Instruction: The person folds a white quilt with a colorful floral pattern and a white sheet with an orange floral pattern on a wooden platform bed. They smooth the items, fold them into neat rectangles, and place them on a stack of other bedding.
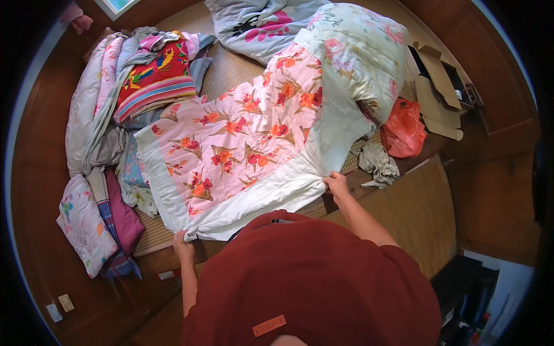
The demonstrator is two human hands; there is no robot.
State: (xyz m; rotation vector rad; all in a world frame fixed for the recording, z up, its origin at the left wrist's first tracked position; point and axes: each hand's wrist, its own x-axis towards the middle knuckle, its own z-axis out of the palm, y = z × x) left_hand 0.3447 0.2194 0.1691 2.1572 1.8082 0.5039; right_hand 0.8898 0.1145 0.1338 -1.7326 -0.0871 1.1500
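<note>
A pink floral quilt (242, 130) with a wide white border lies spread over the woven mat of the bed. My left hand (184, 244) pinches the near left corner of its white edge. Farther right, my right hand (336, 184) grips the same white edge, near where the border bunches up. Between my hands the near edge sags in loose folds, partly hidden by my dark red top. The quilt's far right part reaches up beside a pale floral quilt (366, 52), which lies bundled at the far right.
Folded bedding and clothes, with a red embroidered cushion (158, 81), are piled at the left. A grey blanket (259, 29) lies at the back. At right are a red plastic bag (404, 128), a crumpled grey cloth (378, 164) and an open cardboard box (438, 92). The woven mat (231, 72) shows between.
</note>
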